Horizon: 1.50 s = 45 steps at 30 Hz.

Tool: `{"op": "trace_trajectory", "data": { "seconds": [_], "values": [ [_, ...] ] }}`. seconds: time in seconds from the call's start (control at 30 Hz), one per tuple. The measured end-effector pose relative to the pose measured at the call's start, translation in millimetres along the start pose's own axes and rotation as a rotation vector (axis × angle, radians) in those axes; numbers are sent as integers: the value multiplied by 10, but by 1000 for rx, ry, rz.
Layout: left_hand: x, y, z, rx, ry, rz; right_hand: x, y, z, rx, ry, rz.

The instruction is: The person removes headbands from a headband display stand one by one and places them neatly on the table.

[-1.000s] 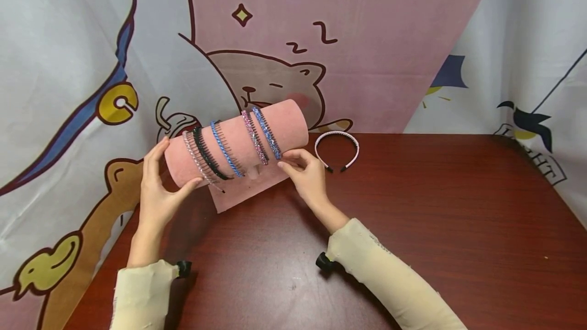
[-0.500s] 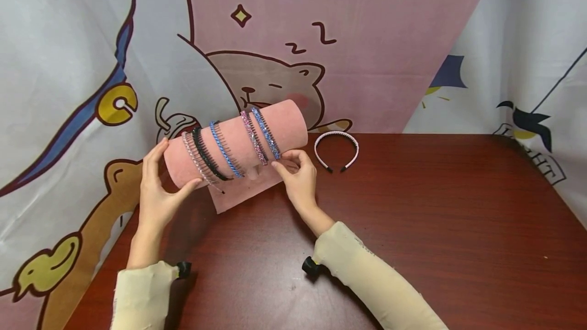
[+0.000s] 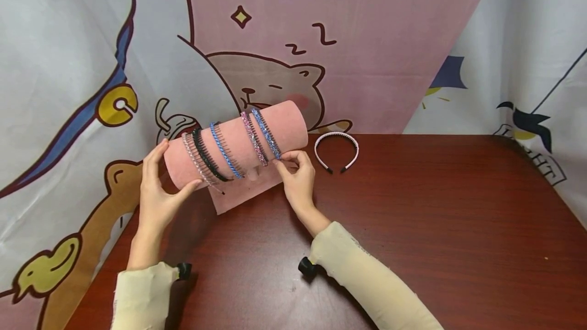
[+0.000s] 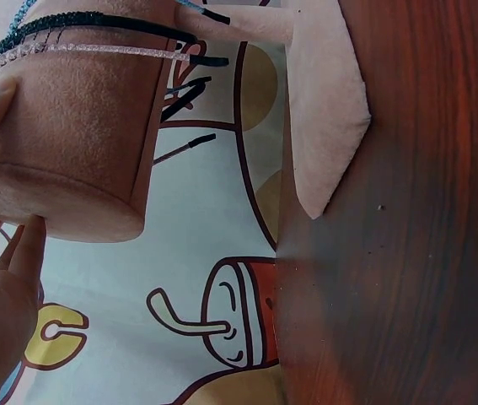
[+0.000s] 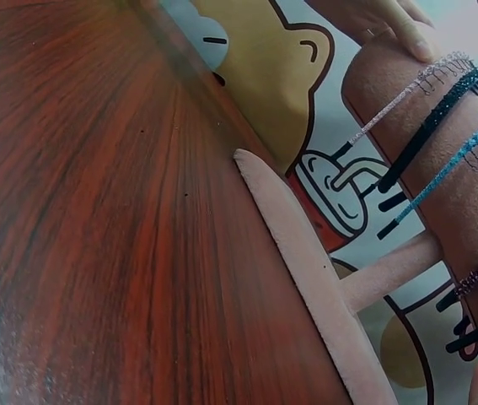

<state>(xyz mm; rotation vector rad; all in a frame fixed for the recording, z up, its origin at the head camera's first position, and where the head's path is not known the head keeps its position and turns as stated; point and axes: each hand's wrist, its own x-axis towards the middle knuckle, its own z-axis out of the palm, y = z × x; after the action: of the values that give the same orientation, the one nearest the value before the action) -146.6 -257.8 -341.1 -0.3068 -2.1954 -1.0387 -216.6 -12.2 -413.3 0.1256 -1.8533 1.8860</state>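
A pink plush headband stand [image 3: 234, 149] carries several headbands on its tilted roll. My left hand [image 3: 158, 187] grips the roll's left end, its thumb on the front and fingers at the end face. Closest to it are a clear beaded headband [image 3: 192, 154] and a black one [image 3: 204, 154]; a braided blue headband [image 3: 224, 149] follows. Further right sit a pink glitter headband [image 3: 253, 136] and a blue glitter headband [image 3: 266, 132]. My right hand [image 3: 299, 180] pinches the lower end of the blue glitter headband between thumb and index finger.
A white-and-pink headband [image 3: 337, 134] with black tips lies on the dark red wooden table [image 3: 412, 228], right of the stand. The stand's flat pink base [image 4: 327, 110] rests on the table. A cartoon-printed curtain [image 3: 367, 50] hangs behind and at both sides.
My right hand and forearm have shifted slightly left, with the thumb now right at the blue glitter headband's lower end. My left hand and the stand have stayed in place.
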Motion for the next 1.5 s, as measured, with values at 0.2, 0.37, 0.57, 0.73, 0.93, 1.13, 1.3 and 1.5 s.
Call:
{"op": "trace_trajectory", "data": {
  "seconds": [0.2,0.37,0.57,0.73,0.93,1.13,1.3,1.5],
  "values": [
    [1,-1,-1,8,-1,-11,20,1,-37,2,4,6],
    [2,3,-8,4,1,-3,46,11,-77,7,4,16],
    [10,-1,-9,-4,7,14,94,14,-141,14,1,15],
    [3,-9,-16,2,5,15,129,11,-200,-17,-9,-9],
    [0,-24,-17,5,2,10,159,16,-246,-33,-17,-7],
    [-5,-41,-9,1,3,10,186,20,-285,-12,-20,-9],
    [-4,-24,-4,-6,4,11,213,12,-330,-19,-15,-21],
    [-4,-10,-2,-6,3,7,261,19,-382,-13,14,-24]
  ]
}}
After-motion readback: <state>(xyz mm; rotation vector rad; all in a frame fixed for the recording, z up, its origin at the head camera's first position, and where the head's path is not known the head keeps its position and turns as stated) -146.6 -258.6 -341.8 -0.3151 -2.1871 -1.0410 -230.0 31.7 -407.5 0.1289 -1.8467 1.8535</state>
